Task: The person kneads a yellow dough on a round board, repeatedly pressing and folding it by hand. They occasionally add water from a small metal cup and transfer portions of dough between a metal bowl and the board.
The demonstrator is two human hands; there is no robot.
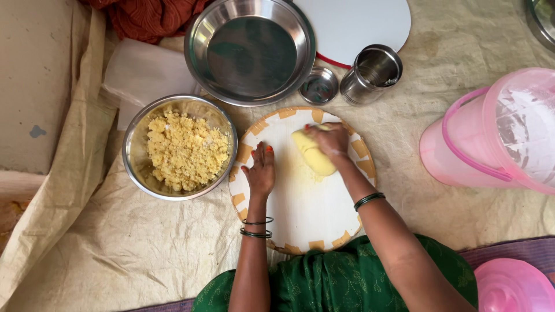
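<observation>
A round white board (306,208) with an orange-patterned rim lies on the floor cloth in front of me. My right hand (330,140) presses down on a smooth lump of yellow dough (315,157) at the board's far side, fingers curled over it. My left hand (261,171) rests flat on the board's left part, fingers together, holding nothing. Left of the board stands a steel bowl (134,155) filled with crumbly yellow dough mixture (186,151).
Beyond the board sit a large empty steel basin (250,51), a small steel lid (318,86), a steel cup (370,73) and a white round plate (352,23). A pink plastic bucket (491,138) lies on its side at the right; a pink lid (511,287) lies lower right.
</observation>
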